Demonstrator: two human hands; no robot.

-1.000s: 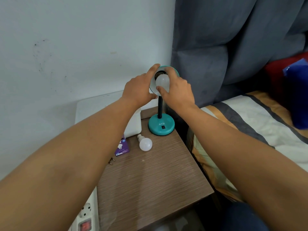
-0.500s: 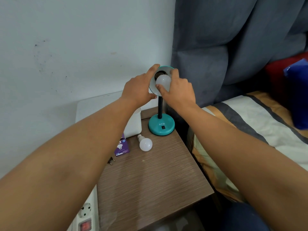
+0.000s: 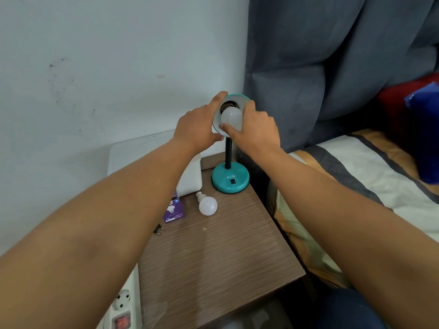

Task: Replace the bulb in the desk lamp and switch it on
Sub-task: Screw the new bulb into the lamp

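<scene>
Both hands [image 3: 255, 129] cup lamp's bulb [image 3: 231, 117].

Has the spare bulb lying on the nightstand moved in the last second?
No. The spare bulb lies in the same spot, between the purple box and the lamp base.

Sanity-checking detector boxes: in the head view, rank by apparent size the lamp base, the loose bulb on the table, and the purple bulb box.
1. Lamp base, largest.
2. Loose bulb and purple box look alike; an arm hides part of the box, so no ranking.

Lamp [image 3: 230, 180]: teal, upright at the surface's far right corner.
Bulb [image 3: 231, 118]: white, in the shade.
Spare bulb [image 3: 207, 204]: white, lying near the base.
</scene>
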